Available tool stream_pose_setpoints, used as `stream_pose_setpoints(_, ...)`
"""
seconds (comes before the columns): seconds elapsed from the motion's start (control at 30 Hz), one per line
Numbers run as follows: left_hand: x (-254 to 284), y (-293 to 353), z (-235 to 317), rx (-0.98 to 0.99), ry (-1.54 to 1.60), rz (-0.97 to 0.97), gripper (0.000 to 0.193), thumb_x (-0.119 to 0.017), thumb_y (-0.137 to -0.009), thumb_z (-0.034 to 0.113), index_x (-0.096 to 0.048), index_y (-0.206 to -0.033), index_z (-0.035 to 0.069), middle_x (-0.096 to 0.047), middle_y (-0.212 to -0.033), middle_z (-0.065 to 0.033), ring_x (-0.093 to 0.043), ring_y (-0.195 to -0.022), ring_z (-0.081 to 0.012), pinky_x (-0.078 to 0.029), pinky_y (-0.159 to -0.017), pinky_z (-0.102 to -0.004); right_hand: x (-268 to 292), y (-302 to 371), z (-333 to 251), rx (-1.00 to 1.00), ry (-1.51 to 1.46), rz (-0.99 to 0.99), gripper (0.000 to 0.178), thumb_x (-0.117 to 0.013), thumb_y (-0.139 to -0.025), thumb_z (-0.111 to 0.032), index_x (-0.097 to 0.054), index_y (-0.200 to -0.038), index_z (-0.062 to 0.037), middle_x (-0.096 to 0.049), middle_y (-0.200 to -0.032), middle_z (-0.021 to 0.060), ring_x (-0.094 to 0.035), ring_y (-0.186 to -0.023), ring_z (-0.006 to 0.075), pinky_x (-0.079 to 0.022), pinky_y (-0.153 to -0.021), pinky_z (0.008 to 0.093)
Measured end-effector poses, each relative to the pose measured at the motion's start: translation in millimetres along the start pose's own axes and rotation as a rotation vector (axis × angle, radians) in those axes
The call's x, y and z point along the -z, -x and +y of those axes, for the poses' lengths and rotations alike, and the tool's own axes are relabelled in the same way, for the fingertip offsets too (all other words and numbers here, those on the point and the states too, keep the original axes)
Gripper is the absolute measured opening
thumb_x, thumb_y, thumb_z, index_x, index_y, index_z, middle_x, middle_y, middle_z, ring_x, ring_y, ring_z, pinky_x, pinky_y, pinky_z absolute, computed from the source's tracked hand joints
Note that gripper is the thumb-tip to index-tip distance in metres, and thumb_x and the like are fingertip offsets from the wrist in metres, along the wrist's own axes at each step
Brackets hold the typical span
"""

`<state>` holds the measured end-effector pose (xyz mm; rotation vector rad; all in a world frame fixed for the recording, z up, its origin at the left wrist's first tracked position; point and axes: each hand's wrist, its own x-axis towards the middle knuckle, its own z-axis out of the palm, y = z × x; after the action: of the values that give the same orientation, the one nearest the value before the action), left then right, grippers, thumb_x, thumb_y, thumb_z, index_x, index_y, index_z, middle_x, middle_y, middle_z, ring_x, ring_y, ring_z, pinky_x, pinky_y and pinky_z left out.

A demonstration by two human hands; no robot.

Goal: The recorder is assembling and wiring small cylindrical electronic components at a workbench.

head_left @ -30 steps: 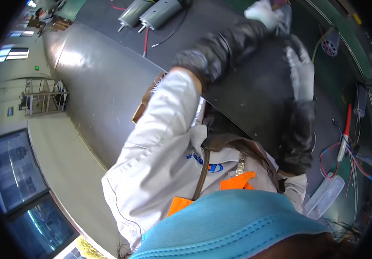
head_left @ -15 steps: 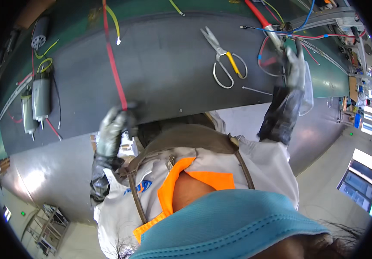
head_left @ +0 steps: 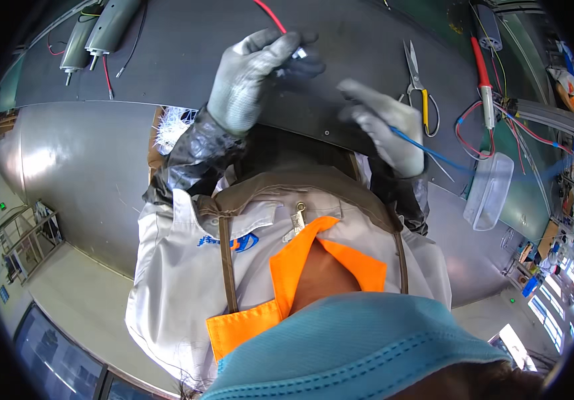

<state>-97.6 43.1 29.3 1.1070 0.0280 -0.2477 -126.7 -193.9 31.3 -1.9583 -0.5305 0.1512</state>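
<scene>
My left hand (head_left: 250, 77), in a grey-white glove, is closed on the end of a red wire (head_left: 271, 15) above the dark mat. A small pale, shiny piece shows at its fingertips. To its right, a short gap away, my right hand (head_left: 390, 130) is closed round a blue wire (head_left: 433, 150) that trails off to the right. Motion blurs its fingertips, so the wire's end cannot be made out. Scissors (head_left: 425, 110) with one yellow grip lie just beyond the right hand. Farther right rests a red-handled tool (head_left: 482, 67) with a pale metal shaft.
Grey cylindrical motors (head_left: 112, 27) with leads lie at the far left; another cylinder (head_left: 488, 28) is at the far right. A translucent plastic box (head_left: 490, 191) sits by the right table edge. White scraps (head_left: 172, 127) fill a carton below the left forearm.
My left hand has risen from the table edge, bringing the red wire's end. My right hand has come inward from the far-right tool with the blue wire. The head view has shifted.
</scene>
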Motion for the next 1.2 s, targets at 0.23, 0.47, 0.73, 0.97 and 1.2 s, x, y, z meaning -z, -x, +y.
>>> stream_pose_setpoints(0.23, -23, -8, -10, 0.025, 0.049, -0.011, 0.037, -0.058, -0.1, 0.025, -0.063, -0.12, -0.006, -0.07, -0.102, -0.0142, -0.07, -0.093, -0.0191, -0.056, -0.083, -0.0308, -21, -15, -22, -0.011, -0.031, 0.279, 0.05, -0.059, -0.091, -0.003, -0.051, -0.14, -0.001, -0.072, -0.1, 0.0155, -0.071, -0.079, 0.018, -0.056, -0.073, 0.0294)
stream_pose_setpoints(0.47, -28, -12, -16, -0.002, 0.158, -0.035, 0.03, -0.061, -0.098, 0.023, -0.065, -0.114, -0.002, -0.072, -0.099, -0.0112, -0.071, -0.086, -0.017, -0.057, -0.08, -0.0295, -34, -17, -4, 0.093, -0.035, 0.393, 0.05, -0.059, -0.093, -0.004, -0.048, -0.142, -0.0011, -0.072, -0.108, 0.016, -0.071, -0.077, 0.0182, -0.056, -0.071, 0.0296)
stream_pose_setpoints(0.73, -27, -7, -17, 0.015, 0.22, -0.057, 0.029, -0.057, -0.1, 0.022, -0.065, -0.113, -0.003, -0.071, -0.1, -0.0108, -0.069, -0.089, -0.0154, -0.056, -0.082, -0.0279, -36, -18, 2, 0.112, 0.036, 0.378, 0.049, -0.058, -0.093, -0.002, -0.049, -0.141, 0.0001, -0.072, -0.11, 0.0154, -0.072, -0.076, 0.0171, -0.056, -0.067, 0.0301)
stream_pose_setpoints(0.97, -28, -14, -40, -0.166, -0.148, -0.044, 0.038, -0.055, -0.1, 0.025, -0.063, -0.116, -0.009, -0.069, -0.104, -0.012, -0.066, -0.094, -0.0165, -0.054, -0.085, -0.0288, -33, -22, -1, 0.062, 0.206, 0.45, 0.045, -0.061, -0.092, -0.006, -0.054, -0.136, -0.0018, -0.073, -0.093, 0.0163, -0.073, -0.074, 0.0204, -0.057, -0.067, 0.0304)
stream_pose_setpoints(1.2, -10, -48, -72, -0.128, 0.065, -0.136, 0.03, -0.05, -0.099, 0.012, -0.06, -0.124, -0.002, -0.061, -0.13, -0.0212, -0.063, -0.112, -0.0287, -0.049, -0.098, -0.0443, 46, -29, 39, 0.217, 0.41, 0.216, 0.053, -0.066, -0.09, -0.022, -0.053, -0.139, -0.0048, -0.069, -0.115, 0.0176, -0.067, -0.102, 0.0333, -0.052, -0.089, 0.0415)
